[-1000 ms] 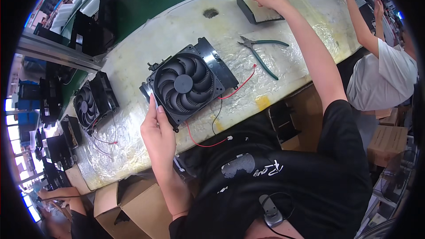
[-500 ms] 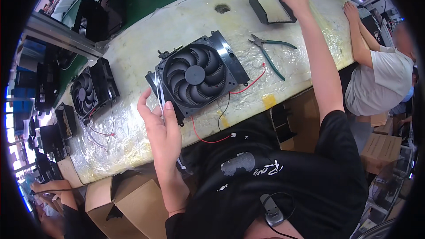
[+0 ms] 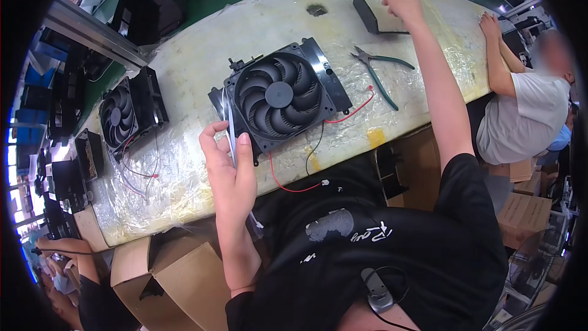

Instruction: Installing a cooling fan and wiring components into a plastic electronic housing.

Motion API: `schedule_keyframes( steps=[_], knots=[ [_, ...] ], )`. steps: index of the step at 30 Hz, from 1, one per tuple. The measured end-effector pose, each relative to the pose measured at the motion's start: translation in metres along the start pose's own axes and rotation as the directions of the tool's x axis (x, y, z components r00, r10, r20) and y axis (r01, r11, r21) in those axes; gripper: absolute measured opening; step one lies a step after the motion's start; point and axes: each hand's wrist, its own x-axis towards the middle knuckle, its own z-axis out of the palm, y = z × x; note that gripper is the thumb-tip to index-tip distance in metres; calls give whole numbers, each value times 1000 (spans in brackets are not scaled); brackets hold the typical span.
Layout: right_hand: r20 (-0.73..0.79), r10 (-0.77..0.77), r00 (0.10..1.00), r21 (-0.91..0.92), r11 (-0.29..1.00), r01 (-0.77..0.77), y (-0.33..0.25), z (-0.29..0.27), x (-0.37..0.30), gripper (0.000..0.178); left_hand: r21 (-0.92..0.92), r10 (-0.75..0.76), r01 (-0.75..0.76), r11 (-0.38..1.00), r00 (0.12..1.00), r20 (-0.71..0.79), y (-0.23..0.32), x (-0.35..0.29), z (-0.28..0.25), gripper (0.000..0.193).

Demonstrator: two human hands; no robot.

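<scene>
A black cooling fan [image 3: 278, 94] in a black frame lies on the bench, its red and black wires trailing to small plugs. At the frame's left side, my left hand [image 3: 228, 168] grips a thin whitish cable [image 3: 231, 124] between thumb and fingers. The cable's lower end hangs past my wrist. Over at the far right my right hand [image 3: 404, 6] is above a black open box [image 3: 365, 15] with pale contents, fingertips pinched together. Whatever they hold, if anything, is too small to make out. Green-handled cutting pliers [image 3: 380, 73] lie between the fan and the box.
Another fan unit [image 3: 119, 115] with loose wires stands at the left, beside a small dark box [image 3: 90, 154]. Plastic film covers the bench [image 3: 184, 184]. Cardboard boxes [image 3: 177, 276] sit below its near edge. A person in a grey shirt [image 3: 527, 116] rests hands on the right end.
My right hand has come lower and nearer, from the box's far right side to over the box. My left hand keeps hold of the cable. The whole view has shifted slightly.
</scene>
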Motion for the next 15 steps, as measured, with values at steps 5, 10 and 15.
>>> schedule_keyframes(
  steps=[5,10,15],
  knots=[
    [-340,-68,938,695,654,300,-23,-29,-27,20,28,-3,3,1000,1000,-21,-5,-1,-8,17],
    [-13,-444,896,978,182,105,-103,-10,-144,20,-277,-121,129,952,992,46,8,-9,-14,15],
    [346,-490,800,920,344,-188,-146,43,-263,18,-580,-164,159,799,985,45,6,-12,-13,27]
  ],
)
